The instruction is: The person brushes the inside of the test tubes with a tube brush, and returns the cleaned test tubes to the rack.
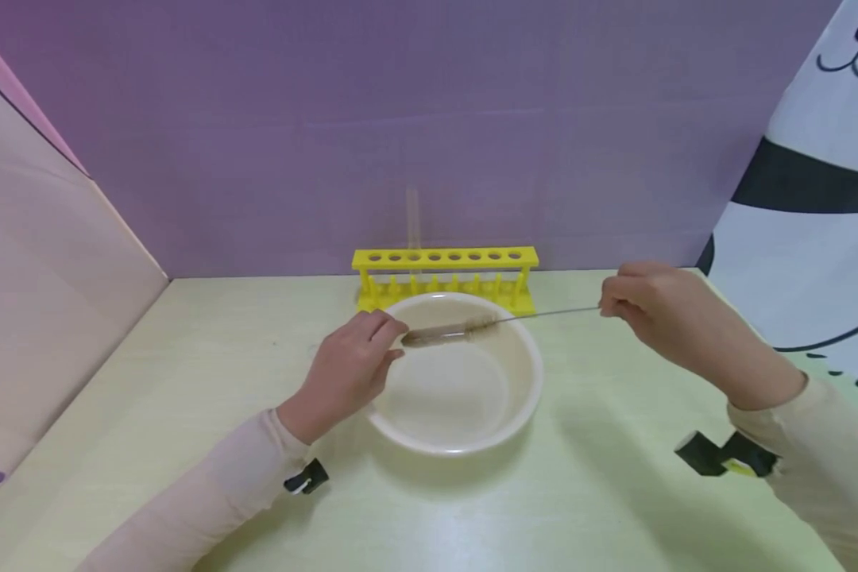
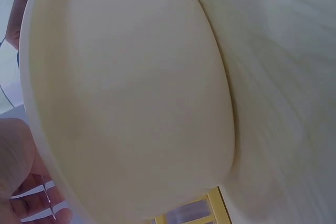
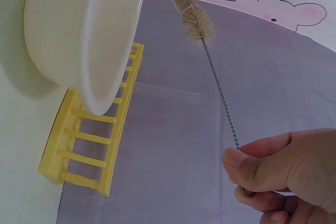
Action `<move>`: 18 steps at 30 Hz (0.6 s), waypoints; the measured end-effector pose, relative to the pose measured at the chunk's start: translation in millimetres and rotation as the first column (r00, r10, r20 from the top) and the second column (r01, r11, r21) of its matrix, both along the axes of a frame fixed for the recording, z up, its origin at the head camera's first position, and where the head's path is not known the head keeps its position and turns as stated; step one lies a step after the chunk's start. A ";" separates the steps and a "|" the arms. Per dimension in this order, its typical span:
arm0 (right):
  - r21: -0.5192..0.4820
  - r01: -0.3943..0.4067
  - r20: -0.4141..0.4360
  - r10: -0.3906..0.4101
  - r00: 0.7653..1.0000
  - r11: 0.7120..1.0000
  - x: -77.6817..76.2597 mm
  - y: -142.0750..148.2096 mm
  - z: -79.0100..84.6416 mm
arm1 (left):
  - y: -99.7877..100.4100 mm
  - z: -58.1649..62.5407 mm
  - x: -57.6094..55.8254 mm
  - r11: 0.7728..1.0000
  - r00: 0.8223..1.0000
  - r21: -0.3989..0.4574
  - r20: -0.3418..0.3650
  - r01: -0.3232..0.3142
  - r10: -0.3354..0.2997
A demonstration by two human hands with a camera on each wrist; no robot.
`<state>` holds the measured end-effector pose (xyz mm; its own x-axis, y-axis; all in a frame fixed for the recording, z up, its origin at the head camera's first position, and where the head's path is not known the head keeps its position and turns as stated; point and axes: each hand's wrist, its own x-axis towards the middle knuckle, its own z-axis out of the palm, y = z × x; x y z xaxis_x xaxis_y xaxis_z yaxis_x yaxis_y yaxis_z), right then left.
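Left hand [image 1: 346,369]: fingertips pinch one end of the test tube [image 1: 436,336]. Right hand [image 1: 675,330]: thumb and fingers grip the brush [image 1: 482,324], partly inserted in the tube. Basin [image 1: 450,397]: below the left fingertips.

We saw a booth-like place resembling a lab bench, since a purple backdrop [image 1: 429,103] and cartoon-printed side panels [image 1: 815,270] walled in the pale table [image 1: 472,524], where a yellow test-tube rack [image 1: 445,258] stood behind a basin [image 1: 450,450] and a bristled brush [image 3: 198,23] was held over its opening.
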<state>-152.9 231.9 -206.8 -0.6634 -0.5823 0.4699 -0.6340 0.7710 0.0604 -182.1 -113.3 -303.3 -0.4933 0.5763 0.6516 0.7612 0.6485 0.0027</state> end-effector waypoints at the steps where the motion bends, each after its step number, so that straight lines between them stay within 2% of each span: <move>1: 0.002 -0.005 -0.002 0.005 1.000 1.000 -0.1 -0.2 0.2 | 0.6 0.0 0.1 1.000 1.000 -0.002 0.001 0.000 0.000; 18: -0.003 0.013 -0.001 -0.013 1.000 1.000 0.7 -3.6 5.6 | 11.6 6.4 2.6 1.000 1.000 -0.003 -0.008 -0.014 0.014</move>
